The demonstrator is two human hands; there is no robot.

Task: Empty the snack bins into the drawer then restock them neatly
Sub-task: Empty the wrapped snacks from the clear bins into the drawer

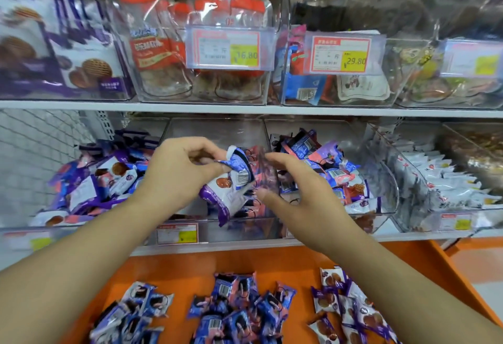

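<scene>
Holding a bunch of purple-and-blue snack packets (pixel 234 180) over the clear middle bin (pixel 217 128) on the lower shelf, the person worked with both hands at its mouth. Head view, the only one given: the left hand (pixel 177 172) had its fingers (pixel 200 150) curled and clamped on the top of the bunch, thumb underneath. The right hand (pixel 294 183), just right of the bunch, had its fingers (pixel 275 157) spread apart and gripped nothing; whether the tips touched a packet could not be told, the frame being smeared there. The middle bin looked nearly bare behind the bunch, while the bin to its left (pixel 89 180) and the bin to its right (pixel 326 169) held loose heaps. Below the middle bin lay the orange drawer (pixel 168 270), carrying three groups of sorted packets (pixel 236 308).

Judgement: whether the bunch was going into the middle bin or coming out of it could not be told. For neat restocking, the left hand's grip would best stay firm near the packets' sealed edges, so none slipped. The free right hand could square the bunch from the side, setting the packets facing one way in a row against the middle bin's back wall. Mixing varieties from the neighbouring bins would be the chief risk.
</scene>
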